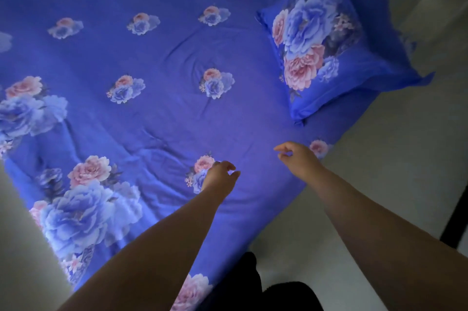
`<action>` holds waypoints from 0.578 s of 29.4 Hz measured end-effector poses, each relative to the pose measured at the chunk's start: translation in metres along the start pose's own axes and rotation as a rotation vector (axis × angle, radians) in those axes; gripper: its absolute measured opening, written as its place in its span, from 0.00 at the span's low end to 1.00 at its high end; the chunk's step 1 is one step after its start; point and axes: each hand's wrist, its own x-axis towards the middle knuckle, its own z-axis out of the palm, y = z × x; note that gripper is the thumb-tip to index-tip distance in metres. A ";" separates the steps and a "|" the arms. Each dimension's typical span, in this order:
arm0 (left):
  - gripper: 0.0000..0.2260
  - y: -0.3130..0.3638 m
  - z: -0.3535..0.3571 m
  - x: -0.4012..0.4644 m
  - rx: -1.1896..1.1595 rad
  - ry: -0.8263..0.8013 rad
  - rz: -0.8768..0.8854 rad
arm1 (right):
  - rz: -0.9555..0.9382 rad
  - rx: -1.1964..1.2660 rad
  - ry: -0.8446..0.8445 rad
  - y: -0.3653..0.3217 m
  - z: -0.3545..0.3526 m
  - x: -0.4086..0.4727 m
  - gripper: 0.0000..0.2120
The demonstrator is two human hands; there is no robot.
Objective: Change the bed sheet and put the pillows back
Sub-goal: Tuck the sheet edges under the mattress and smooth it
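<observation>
Here, one pillow (pixel 321 49), one bed sheet (pixel 141 113), two empty hands (pixel 220 176).

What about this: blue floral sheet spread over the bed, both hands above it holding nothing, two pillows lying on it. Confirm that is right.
Not quite. The head view shows only one pillow, lying at the far right of the bed, not two. The rest stands: the blue floral sheet is spread over the bed, and the left hand and right hand are above it with nothing in their grip.
</observation>
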 end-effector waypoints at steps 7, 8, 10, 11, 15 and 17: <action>0.12 0.064 -0.003 0.128 -0.009 0.073 -0.113 | -0.045 -0.154 -0.143 0.013 -0.036 0.170 0.14; 0.13 0.071 -0.003 0.147 -0.019 0.081 -0.126 | -0.068 -0.172 -0.176 0.013 -0.038 0.196 0.15; 0.14 0.083 0.001 0.186 -0.020 0.118 -0.159 | -0.124 -0.217 -0.242 0.013 -0.039 0.251 0.16; 0.15 0.088 0.002 0.202 -0.026 0.142 -0.178 | -0.152 -0.237 -0.280 0.013 -0.037 0.274 0.16; 0.15 0.106 0.024 0.270 -0.011 0.211 -0.247 | -0.326 -0.436 -0.436 0.024 -0.027 0.369 0.18; 0.13 0.108 0.042 0.304 0.015 0.238 -0.286 | -0.450 -0.546 -0.494 0.030 -0.021 0.417 0.19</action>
